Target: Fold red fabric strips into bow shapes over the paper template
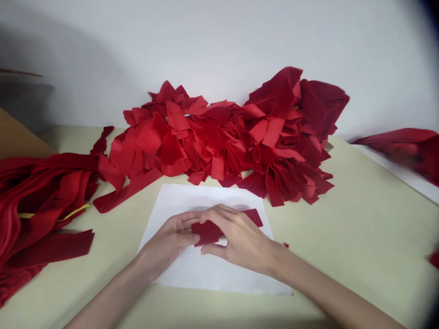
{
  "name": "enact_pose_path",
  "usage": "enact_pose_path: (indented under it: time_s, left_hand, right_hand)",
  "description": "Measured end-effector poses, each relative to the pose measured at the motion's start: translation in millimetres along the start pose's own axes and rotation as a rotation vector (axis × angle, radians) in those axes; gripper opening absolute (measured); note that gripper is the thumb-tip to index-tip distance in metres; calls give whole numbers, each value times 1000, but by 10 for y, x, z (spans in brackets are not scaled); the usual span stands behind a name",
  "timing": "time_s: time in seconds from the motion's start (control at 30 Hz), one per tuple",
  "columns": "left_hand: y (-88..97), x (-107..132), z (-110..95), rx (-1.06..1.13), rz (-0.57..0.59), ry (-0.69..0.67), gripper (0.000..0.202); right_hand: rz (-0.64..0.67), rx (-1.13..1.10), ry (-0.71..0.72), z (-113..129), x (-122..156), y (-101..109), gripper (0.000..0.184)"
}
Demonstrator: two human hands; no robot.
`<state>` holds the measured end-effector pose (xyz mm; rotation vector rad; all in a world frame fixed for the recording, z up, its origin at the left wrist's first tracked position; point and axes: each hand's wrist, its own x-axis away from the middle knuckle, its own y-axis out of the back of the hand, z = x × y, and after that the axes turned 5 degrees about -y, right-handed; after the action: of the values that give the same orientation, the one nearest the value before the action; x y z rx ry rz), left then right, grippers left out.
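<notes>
A short dark red ribbon strip (207, 232) with a velvety look lies over a white sheet of paper (219, 278). My left hand (168, 240) pinches its left end between thumb and fingers. Over the strip's middle arches my right hand (236, 233), its fingertips at the upper edge close to my left fingers. The right thumb stays apart below the strip, with a gap between thumb and fingers. Past the right hand, the other end of the red material shows over the paper. Part of the strip is hidden under my right hand.
Behind the paper, a large heap of cut red ribbon pieces (219, 137) rests against the white wall (219, 45). Long red ribbons (51, 183) with a yellow tie (75, 211) pile up at left, near a brown cardboard piece (20, 137). More red ribbon (404, 141) lies far right.
</notes>
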<state>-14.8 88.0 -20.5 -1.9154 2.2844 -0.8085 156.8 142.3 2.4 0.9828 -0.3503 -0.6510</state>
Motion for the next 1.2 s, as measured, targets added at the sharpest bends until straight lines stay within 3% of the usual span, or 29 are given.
enact_pose_path:
  time_s: [0.13,0.43,0.63,0.77,0.87,0.97,1.03,1.2]
  left_hand:
    - [22,1,17,66,-20,-9,47]
    - [-1,4,4,69,-40,-5,53]
    - [-6,5,5,-1,-44,-23,50]
    - [4,1,-9,-139,-145,-39,47]
    - [37,-14,-54,-257,-202,-89,44]
    - [93,-29,-128,-404,-218,-127,41]
    - [140,-35,-172,-471,-219,-109,34]
    - [235,-50,-192,-450,-163,-127,12]
  right_hand:
    - [-26,77,42,-28,7,-28,23]
    - [-74,113,98,-77,10,-115,13]
    - [-85,78,103,-78,20,-127,17]
    - [-135,80,41,11,77,-66,22]
    - [-161,179,-40,32,213,-12,20]
    - [-161,263,-178,-97,456,-4,19]
    - [-169,299,-275,-241,651,-33,26]
    - [-128,341,-345,-450,1011,-130,48]
